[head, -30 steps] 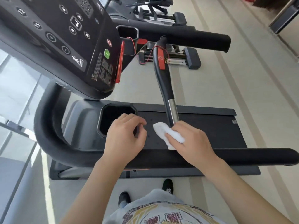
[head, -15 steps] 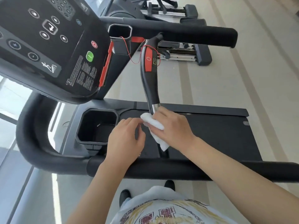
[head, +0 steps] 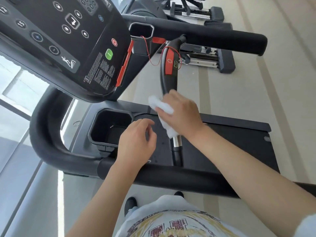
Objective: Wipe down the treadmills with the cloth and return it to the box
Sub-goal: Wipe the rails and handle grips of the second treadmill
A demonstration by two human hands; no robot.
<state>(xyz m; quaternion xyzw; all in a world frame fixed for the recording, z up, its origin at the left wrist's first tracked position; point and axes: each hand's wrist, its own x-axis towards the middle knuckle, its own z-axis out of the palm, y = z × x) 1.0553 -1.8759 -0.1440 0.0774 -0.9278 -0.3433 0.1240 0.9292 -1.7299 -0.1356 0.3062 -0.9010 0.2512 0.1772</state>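
Observation:
My right hand [head: 181, 113] grips a white cloth [head: 162, 110] wrapped around the treadmill's inner handle [head: 168, 79], a black bar with a red patch and a silver sensor section [head: 177, 141] showing just below the cloth. My left hand [head: 136, 144] hovers beside it over the dark tray, fingers loosely curled and holding nothing. The treadmill console [head: 68, 40] with its buttons tilts overhead at the upper left. No box is in view.
A black cup holder [head: 111, 127] sits left of my left hand, another [head: 141, 36] higher up. The padded front crossbar [head: 171, 178] runs across below my arms. A side handrail [head: 222, 40] stretches right. More gym equipment [head: 205, 55] stands on the beige floor beyond.
My right hand slid the cloth up the inner handle, from the silver section toward the black part, uncovering the silver sensor. My left hand stayed near the tray. The view shifted slightly.

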